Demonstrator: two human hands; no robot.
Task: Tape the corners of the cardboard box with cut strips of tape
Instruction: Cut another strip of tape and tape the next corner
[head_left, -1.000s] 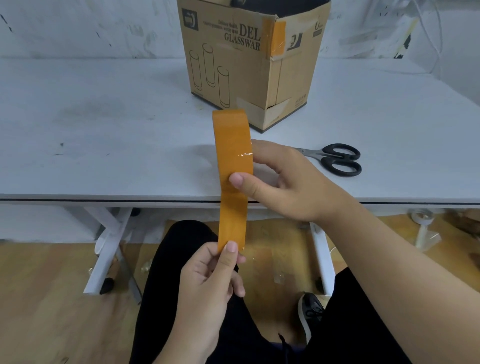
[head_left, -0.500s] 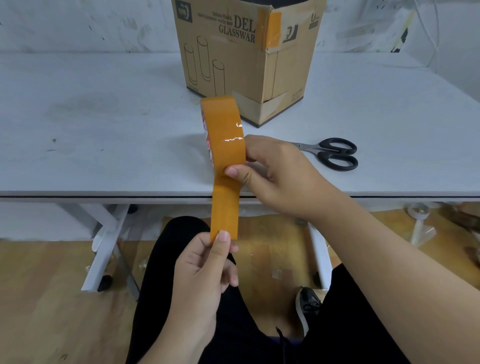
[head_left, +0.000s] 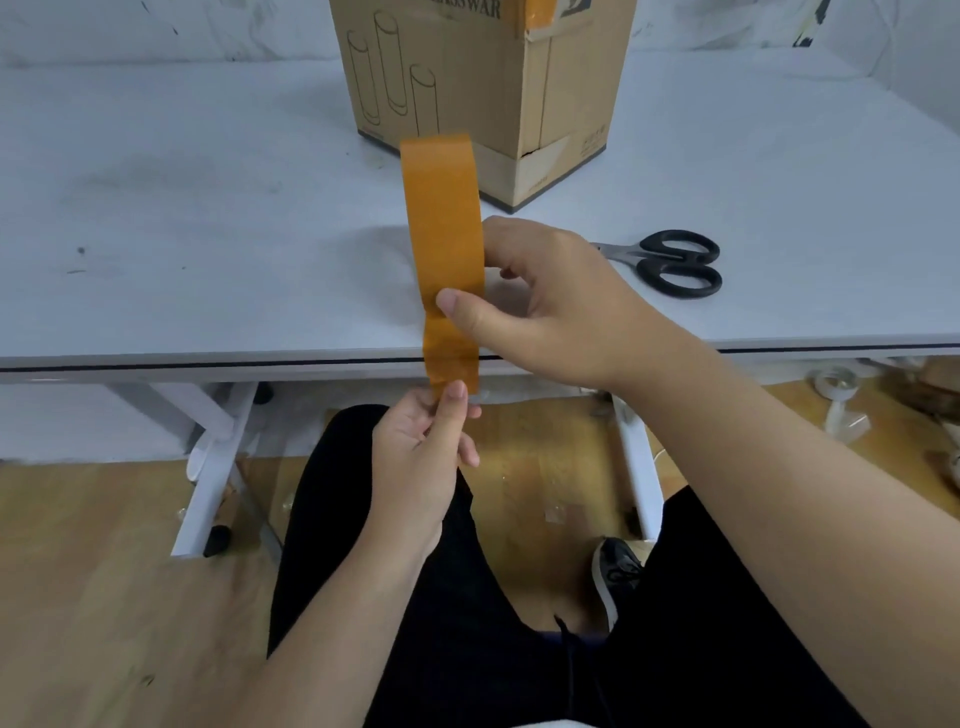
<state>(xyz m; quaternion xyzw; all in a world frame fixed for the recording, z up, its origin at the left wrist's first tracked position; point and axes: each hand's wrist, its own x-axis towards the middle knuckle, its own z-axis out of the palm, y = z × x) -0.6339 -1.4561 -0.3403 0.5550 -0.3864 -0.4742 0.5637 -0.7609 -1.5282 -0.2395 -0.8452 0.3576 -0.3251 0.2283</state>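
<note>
An orange tape roll (head_left: 441, 208) stands on edge above the table's front edge, gripped by my right hand (head_left: 550, 306) with the thumb on its outer face. A short strip of tape (head_left: 451, 353) hangs from the roll. My left hand (head_left: 421, 457) pinches the strip's free end between thumb and fingers, just below the table edge. The cardboard box (head_left: 483, 88) stands upright behind the roll, with an orange tape piece (head_left: 540, 13) on its top corner and pale tape along its bottom corner.
Black-handled scissors (head_left: 670, 262) lie on the white table (head_left: 208, 208) to the right of my right hand. Under the table are white legs, a wooden floor, my black-trousered legs and a shoe. A small white roll (head_left: 836, 384) sits on the floor at right.
The pulled-out strip is shorter than a second ago. My left hand has risen toward the roll, still pinching the tape end. The view has moved closer to the box.
</note>
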